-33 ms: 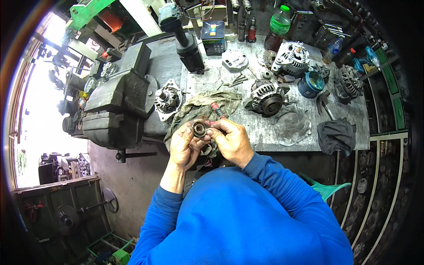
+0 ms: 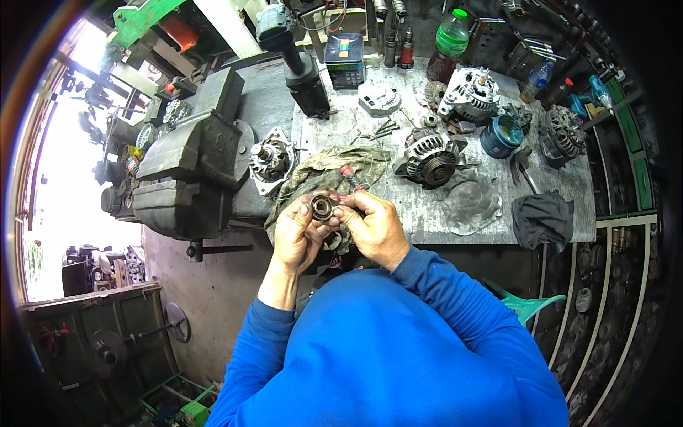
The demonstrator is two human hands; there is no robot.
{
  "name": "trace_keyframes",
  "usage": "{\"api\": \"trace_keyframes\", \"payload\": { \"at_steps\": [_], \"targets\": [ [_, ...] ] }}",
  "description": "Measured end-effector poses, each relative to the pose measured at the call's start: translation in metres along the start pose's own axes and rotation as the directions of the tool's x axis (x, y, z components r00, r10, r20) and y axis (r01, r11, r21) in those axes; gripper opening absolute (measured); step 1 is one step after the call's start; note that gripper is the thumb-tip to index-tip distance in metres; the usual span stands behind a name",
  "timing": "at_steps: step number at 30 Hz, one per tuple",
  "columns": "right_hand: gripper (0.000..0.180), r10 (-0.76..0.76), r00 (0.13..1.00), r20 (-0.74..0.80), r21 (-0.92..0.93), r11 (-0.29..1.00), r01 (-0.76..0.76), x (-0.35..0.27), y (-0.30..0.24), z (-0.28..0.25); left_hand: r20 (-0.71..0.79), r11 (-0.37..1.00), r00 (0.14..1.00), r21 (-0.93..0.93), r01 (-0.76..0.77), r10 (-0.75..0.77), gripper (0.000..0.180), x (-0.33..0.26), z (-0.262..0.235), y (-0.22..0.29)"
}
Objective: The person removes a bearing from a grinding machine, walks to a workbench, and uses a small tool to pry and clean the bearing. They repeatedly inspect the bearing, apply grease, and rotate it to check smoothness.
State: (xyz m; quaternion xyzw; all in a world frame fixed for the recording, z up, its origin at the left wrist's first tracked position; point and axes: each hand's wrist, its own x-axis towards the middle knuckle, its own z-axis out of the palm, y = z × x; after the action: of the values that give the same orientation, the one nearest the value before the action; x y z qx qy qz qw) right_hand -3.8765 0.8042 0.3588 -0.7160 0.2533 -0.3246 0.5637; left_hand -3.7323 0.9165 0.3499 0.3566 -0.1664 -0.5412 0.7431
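A small round dark metal part (image 2: pixel 324 206), ring-shaped like a bearing or pulley, is held in front of my chest at the near edge of the workbench (image 2: pixel 427 210). My left hand (image 2: pixel 297 238) grips it from below and the left, thumb on its rim. My right hand (image 2: pixel 373 228) pinches its right side with the fingertips. Just beyond my hands, a dirty grey-green rag (image 2: pixel 320 167) lies on the bench with a red-tipped tool (image 2: pixel 348 173) on it. Blue sleeves cover both my forearms.
A large grey bench vise (image 2: pixel 188 167) stands at the left with an alternator half (image 2: pixel 270 160) beside it. On the bench are a complete alternator (image 2: pixel 430 156), another alternator (image 2: pixel 469 92), a blue tin (image 2: pixel 501 135), a dark cloth (image 2: pixel 544 217) and a green bottle (image 2: pixel 452 35).
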Motion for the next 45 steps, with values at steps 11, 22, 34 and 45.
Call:
{"api": "trace_keyframes", "payload": {
  "at_steps": [11,22,34,45],
  "targets": [
    [0.023,0.314,0.949,-0.018,-0.019,0.949,-0.315,0.011,0.027,-0.024,0.038,0.98,0.998,-0.192,0.046,-0.039,0.049,0.007,-0.032,-0.009],
    [0.025,0.182,0.982,-0.05,-0.227,0.955,-0.189,0.014,0.04,-0.028,0.063,0.959,0.997,-0.276,0.064,-0.049,0.057,-0.001,-0.052,-0.014],
    [0.049,0.114,0.989,0.094,-0.94,0.336,0.051,0.062,0.055,-0.032,-0.162,0.959,0.985,-0.285,0.004,-0.053,0.036,-0.017,-0.075,-0.001],
    [0.016,-0.104,0.941,0.323,-0.862,0.378,0.338,0.083,0.043,0.004,-0.099,0.935,0.995,-0.354,-0.027,-0.009,0.043,-0.03,-0.076,0.022]
  ]
}}
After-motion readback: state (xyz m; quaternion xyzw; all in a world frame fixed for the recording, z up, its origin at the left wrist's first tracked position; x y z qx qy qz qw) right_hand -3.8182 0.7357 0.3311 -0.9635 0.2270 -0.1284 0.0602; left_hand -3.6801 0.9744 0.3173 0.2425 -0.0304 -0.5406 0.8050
